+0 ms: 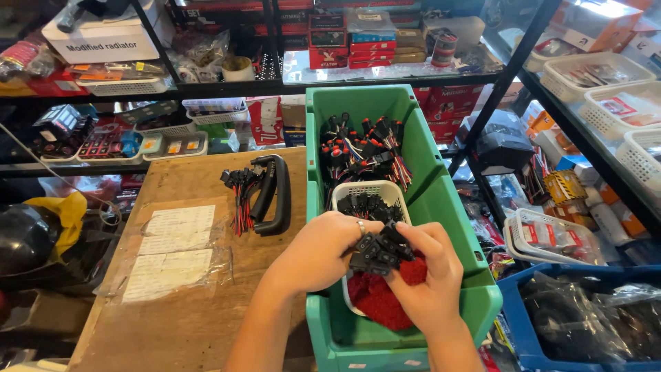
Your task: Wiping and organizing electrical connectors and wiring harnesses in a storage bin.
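both hands are over the green bin point(441, 200), left hand point(323, 251) and right hand point(430, 275) with fingers curled round a clump of black connectors point(379, 249), just above the white basket point(358, 191) inside the bin, red wires point(379, 297) under them

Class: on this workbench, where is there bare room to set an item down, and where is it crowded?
Bare wooden tabletop lies near the front edge, bordered by the plastic-covered paper sheets and the left hand. Another strip lies behind the sheets. The green bin, with connectors and both hands, is crowded.
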